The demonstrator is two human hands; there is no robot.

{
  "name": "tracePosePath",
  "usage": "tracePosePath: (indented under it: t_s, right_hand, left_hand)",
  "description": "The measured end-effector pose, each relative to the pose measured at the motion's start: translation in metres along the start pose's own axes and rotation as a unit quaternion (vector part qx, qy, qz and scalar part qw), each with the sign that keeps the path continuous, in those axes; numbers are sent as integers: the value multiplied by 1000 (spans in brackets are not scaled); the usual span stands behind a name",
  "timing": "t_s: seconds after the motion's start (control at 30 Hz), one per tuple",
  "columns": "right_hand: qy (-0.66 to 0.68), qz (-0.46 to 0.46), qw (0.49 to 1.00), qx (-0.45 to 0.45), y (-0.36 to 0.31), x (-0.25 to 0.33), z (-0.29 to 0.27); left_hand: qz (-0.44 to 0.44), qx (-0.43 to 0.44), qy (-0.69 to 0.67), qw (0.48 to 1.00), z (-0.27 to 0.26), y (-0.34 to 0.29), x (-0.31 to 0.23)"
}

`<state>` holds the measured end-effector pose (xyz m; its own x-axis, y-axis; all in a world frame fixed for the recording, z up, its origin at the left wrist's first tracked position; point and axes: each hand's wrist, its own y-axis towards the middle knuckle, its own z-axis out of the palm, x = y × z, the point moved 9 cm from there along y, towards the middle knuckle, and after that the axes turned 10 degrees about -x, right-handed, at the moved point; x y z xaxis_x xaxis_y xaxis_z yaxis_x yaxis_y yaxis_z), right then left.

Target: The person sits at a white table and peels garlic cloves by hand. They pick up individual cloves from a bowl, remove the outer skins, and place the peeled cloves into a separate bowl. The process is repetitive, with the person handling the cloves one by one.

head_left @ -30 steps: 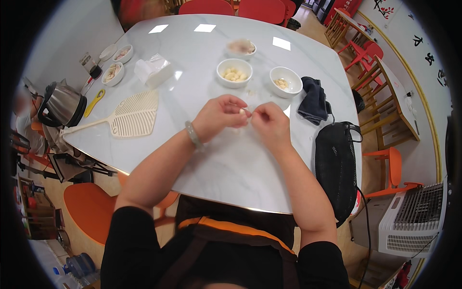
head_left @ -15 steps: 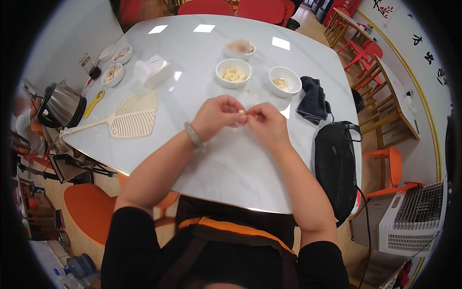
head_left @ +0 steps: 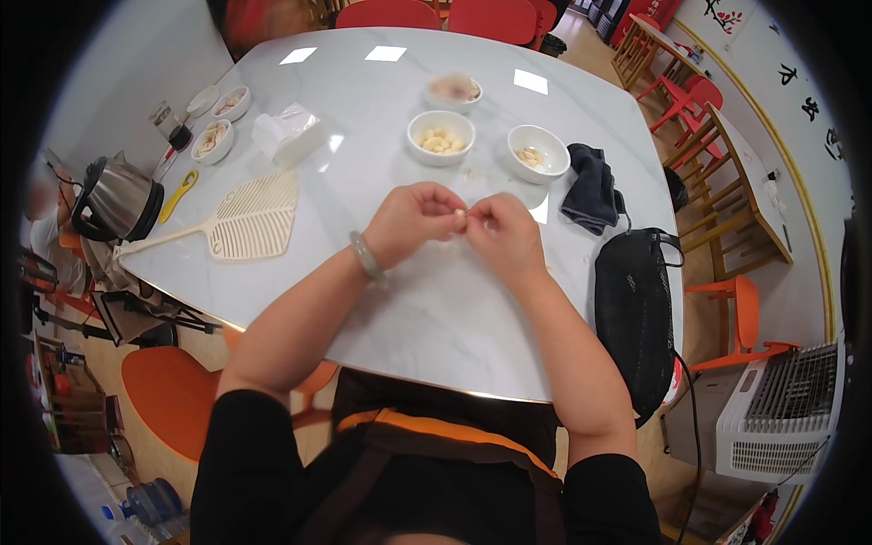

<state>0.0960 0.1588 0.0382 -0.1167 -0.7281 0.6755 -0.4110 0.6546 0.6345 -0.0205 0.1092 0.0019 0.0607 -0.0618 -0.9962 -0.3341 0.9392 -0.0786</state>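
My left hand (head_left: 409,222) and my right hand (head_left: 507,232) meet over the middle of the table, fingertips nearly touching. Between them is a small pale garlic clove (head_left: 460,213), pinched from both sides and partly hidden by the fingers. Just beyond the hands stands a white bowl (head_left: 440,162) with peeled garlic cloves (head_left: 440,141). To its right, another white bowl (head_left: 556,167) contains a few small pale pieces (head_left: 530,156). Farther back is a third bowl (head_left: 465,106); its contents are blurred. Bits of skin appear to lie on the tabletop near the bowls.
A dark cloth (head_left: 590,191) and black mesh bag (head_left: 633,313) lie at right. On the left are a cream fly swatter (head_left: 254,218), yellow peeler (head_left: 179,195), steel kettle (head_left: 118,195), tissue pack (head_left: 289,136) and small bowls (head_left: 214,154). Orange chairs (head_left: 168,395) stand beside the table (head_left: 436,354).
My fingers have shifted slightly around the clove, which sits a little more to the right and lower. Both hands stay in nearly the same place; the bowls have not moved.
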Motion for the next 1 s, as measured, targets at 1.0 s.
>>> tracePosePath:
  t_s: [1.0]
  right_hand:
    - [-162,-29,986,19,-1,-10,1]
  left_hand:
    - [138,-197,55,969,-59,16,-46]
